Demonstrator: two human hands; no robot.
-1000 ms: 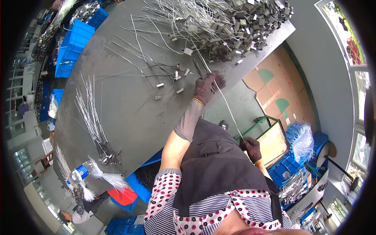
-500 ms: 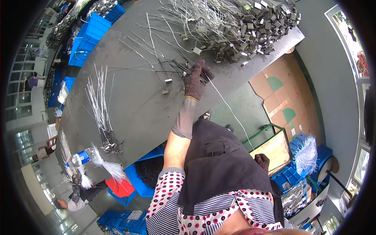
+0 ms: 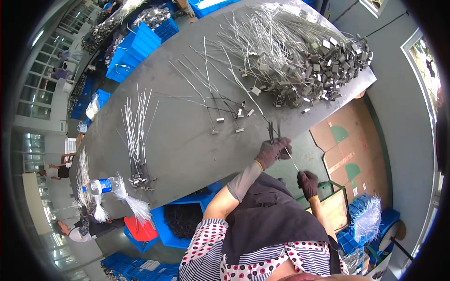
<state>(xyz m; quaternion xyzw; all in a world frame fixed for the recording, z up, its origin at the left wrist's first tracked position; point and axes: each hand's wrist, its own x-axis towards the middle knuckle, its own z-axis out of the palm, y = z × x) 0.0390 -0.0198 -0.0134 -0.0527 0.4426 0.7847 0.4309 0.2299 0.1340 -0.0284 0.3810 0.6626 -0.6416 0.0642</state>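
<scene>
Both gloved hands are gripping one thin wire (image 3: 291, 161) off the grey worktop's (image 3: 187, 140) edge: left hand (image 3: 274, 151) closed high, right hand (image 3: 308, 182) closed low; one flattened brown carton (image 3: 347, 145) is lying below.

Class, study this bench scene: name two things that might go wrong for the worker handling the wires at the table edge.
1. The left hand and right hand pull a thin wire taut at the table edge; it might slip and whip, or its end might prick through a glove.
2. The big wire pile looks tangled and reaches the table's corner, so tugging one strand may drag others off.
</scene>
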